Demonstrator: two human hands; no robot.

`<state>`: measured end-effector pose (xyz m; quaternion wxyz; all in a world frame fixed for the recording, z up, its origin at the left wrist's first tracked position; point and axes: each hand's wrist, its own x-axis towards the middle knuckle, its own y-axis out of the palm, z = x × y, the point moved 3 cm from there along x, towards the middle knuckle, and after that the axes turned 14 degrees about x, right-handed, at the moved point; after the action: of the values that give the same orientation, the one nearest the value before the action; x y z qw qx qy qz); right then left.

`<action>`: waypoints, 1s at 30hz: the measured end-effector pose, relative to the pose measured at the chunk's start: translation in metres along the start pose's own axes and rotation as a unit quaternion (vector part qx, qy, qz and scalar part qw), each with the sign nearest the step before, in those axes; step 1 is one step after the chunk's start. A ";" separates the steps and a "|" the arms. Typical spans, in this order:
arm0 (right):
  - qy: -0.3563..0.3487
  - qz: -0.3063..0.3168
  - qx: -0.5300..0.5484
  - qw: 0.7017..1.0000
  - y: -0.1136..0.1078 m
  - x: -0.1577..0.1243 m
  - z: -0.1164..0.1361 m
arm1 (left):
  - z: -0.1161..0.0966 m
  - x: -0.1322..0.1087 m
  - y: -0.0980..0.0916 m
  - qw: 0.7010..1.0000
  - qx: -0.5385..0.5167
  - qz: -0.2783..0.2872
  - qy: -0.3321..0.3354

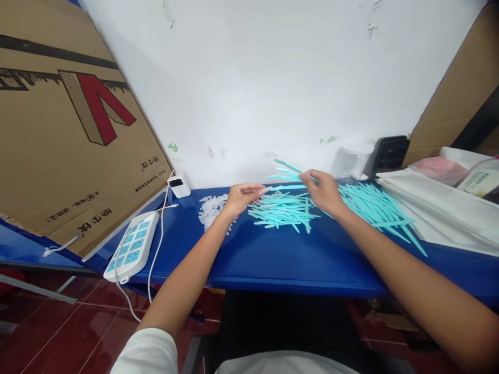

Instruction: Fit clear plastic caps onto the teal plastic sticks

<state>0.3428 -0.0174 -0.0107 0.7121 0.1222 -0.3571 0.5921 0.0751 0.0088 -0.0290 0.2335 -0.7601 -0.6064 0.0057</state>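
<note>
Several thin turquoise sticks fan out to the left from my right hand (322, 192), whose fingers pinch them. My left hand (244, 197) is closed on a small whitish translucent piece at the tip of one turquoise stick. Below and between the hands lies a pile of turquoise sticks (283, 210) on the blue table (273, 265). A heap of small translucent pieces (212, 209) sits left of it, partly behind my left wrist. Right of my right hand spreads a second turquoise pile (376, 208).
On the left are a power strip (133, 246), white cables, a small white device (179, 186) and a large cardboard box (78, 130). A clear jar (354, 161), a black device (390, 156) and stacked white bags (444, 202) stand at the right. A white wall rises behind.
</note>
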 end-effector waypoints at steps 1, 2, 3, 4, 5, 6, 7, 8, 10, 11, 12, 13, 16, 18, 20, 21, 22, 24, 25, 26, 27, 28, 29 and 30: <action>-0.002 0.001 -0.001 1.000 0.000 0.000 0.000 | -0.001 0.000 0.001 1.000 0.006 0.003 0.002; -0.005 0.002 -0.003 1.000 0.000 0.000 0.001 | -0.001 -0.001 0.002 1.000 0.012 0.005 0.004; -0.007 0.002 -0.004 1.000 0.000 0.000 0.001 | -0.001 -0.001 0.002 1.000 0.016 0.005 0.007; -0.008 0.002 -0.004 1.000 0.000 0.000 0.001 | -0.001 -0.001 0.002 1.000 0.018 0.004 0.009; -0.008 0.000 -0.004 1.000 -0.001 0.001 0.001 | -0.001 0.000 0.001 1.000 0.019 0.002 0.010; -0.008 -0.004 -0.003 1.000 -0.002 0.001 0.001 | 0.000 0.000 0.000 1.000 0.020 -0.003 0.010; -0.007 -0.009 -0.003 1.000 -0.003 0.002 0.001 | 0.000 0.001 -0.001 1.000 0.021 -0.008 0.009; -0.006 -0.014 -0.002 1.000 -0.004 0.002 0.001 | 0.001 0.001 -0.002 1.000 0.020 -0.013 0.007; -0.003 -0.018 -0.001 1.000 -0.006 0.002 0.001 | 0.003 0.002 -0.003 1.000 0.020 -0.019 0.003; -0.003 -0.018 -0.001 1.000 -0.006 0.003 0.000 | 0.003 0.002 -0.004 1.000 0.020 -0.019 0.001; -0.005 -0.017 -0.002 1.000 -0.006 0.003 0.000 | 0.003 0.002 -0.003 1.000 0.021 -0.017 0.001; -0.007 -0.014 -0.003 1.000 -0.006 0.003 0.001 | 0.003 0.002 -0.003 1.000 0.022 -0.015 0.001; -0.016 -0.012 -0.007 1.000 -0.005 0.002 0.001 | 0.003 0.002 -0.002 1.000 0.020 -0.009 -0.004; -0.017 -0.012 -0.008 1.000 -0.005 0.002 0.001 | 0.002 0.001 -0.002 1.000 0.018 -0.009 -0.009; -0.014 -0.013 -0.008 1.000 -0.005 0.002 0.001 | 0.002 0.001 -0.002 1.000 0.015 -0.010 -0.010; -0.012 -0.013 -0.008 1.000 -0.005 0.002 0.002 | 0.002 0.001 -0.002 1.000 0.014 -0.010 -0.010; -0.010 -0.014 -0.008 1.000 -0.005 0.002 0.002 | 0.001 0.001 -0.002 1.000 0.012 -0.010 -0.009; -0.008 -0.011 -0.007 1.000 -0.005 0.002 0.002 | 0.000 0.001 -0.001 1.000 0.012 -0.008 -0.007; -0.008 -0.008 -0.007 1.000 -0.004 0.002 0.003 | -0.001 0.000 -0.001 1.000 0.013 -0.008 -0.005; -0.009 -0.005 -0.006 1.000 -0.003 0.001 0.003 | -0.002 0.000 0.000 1.000 0.017 -0.007 -0.002; -0.011 -0.002 -0.005 1.000 -0.002 0.001 0.004 | -0.003 -0.001 0.002 1.000 0.022 -0.005 0.002; -0.013 0.002 -0.003 1.000 0.000 0.000 0.005 | -0.004 -0.002 0.003 1.000 0.026 -0.001 0.005; -0.014 0.006 0.000 1.000 0.001 -0.001 0.006 | -0.004 -0.003 0.005 1.000 0.027 0.003 0.007; -0.013 0.009 0.003 1.000 0.003 -0.003 0.006 | -0.005 -0.004 0.007 1.000 0.023 0.009 0.008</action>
<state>0.3374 -0.0223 -0.0087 0.7018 0.1288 -0.3657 0.5976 0.0821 0.0021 -0.0287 0.2561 -0.7598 -0.5974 0.0156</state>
